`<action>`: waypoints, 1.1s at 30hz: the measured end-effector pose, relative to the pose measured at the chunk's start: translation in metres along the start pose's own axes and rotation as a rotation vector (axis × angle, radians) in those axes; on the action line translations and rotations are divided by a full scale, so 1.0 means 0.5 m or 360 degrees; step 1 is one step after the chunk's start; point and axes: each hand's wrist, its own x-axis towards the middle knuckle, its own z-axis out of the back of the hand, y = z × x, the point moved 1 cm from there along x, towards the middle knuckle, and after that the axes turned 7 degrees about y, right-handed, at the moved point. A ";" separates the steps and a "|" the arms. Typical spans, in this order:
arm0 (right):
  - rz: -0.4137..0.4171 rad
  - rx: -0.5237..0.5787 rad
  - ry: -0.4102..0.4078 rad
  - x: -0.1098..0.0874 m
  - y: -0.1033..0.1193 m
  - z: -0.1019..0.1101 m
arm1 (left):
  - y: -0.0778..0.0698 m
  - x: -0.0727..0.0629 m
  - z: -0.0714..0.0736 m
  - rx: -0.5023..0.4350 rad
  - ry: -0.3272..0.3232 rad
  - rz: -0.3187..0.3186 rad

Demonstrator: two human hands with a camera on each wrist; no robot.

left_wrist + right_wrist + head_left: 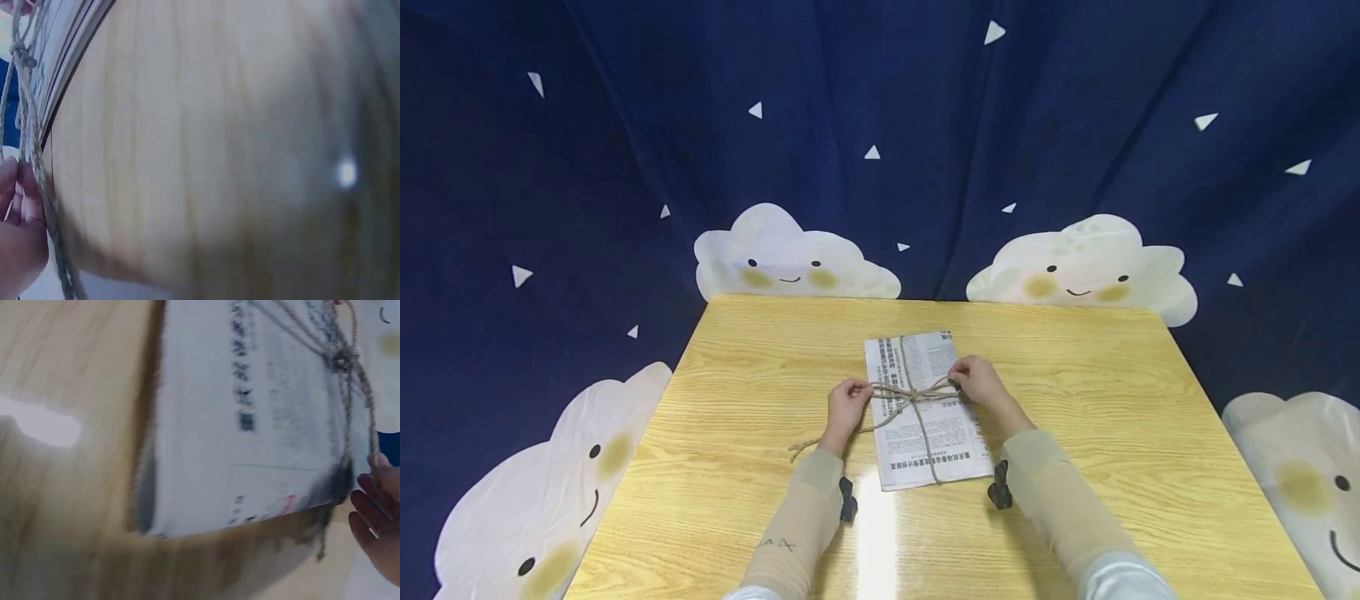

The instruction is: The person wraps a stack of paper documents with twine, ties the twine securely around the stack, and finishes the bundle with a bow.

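Observation:
A folded newspaper bundle [936, 442] lies on the table, bound crosswise with brown twine [925, 437]. Where the strands cross, a knot [344, 359] with loops sits on top of the paper. At the bundle's left edge my left hand [846, 410] pinches a strand of the twine between thumb and fingertips. My right hand [983, 383] pinches another strand by the right edge, its other fingers loosely bent in the right wrist view. One loose twine end [801, 448] trails onto the table below the left hand.
The wooden table [760, 350] carries the bundle near its middle. A dark blue curtain [850, 75] with white clouds and triangles hangs behind and beside it. Each wrist bears a small black device, such as the left wrist camera [847, 500].

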 end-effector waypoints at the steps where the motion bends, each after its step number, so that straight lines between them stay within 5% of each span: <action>1: 0.0018 -0.0012 -0.0020 0.001 -0.004 -0.002 | -0.001 0.001 -0.001 0.0025 -0.0010 -0.0005; 8: 0.0074 -0.0045 -0.0188 0.001 -0.022 -0.012 | -0.013 0.016 -0.001 0.0255 -0.0083 -0.0043; 13: -0.0006 -0.0056 -0.0262 0.003 -0.021 -0.018 | -0.019 0.034 0.000 0.0351 -0.0077 -0.0053; 23: -0.0167 0.0006 -0.0385 0.004 -0.019 -0.025 | -0.029 0.070 -0.011 0.0416 -0.0081 -0.0083; 33: -0.0184 -0.0021 -0.0410 -0.001 -0.018 -0.033 | -0.028 0.070 -0.018 0.0432 0.0004 -0.0021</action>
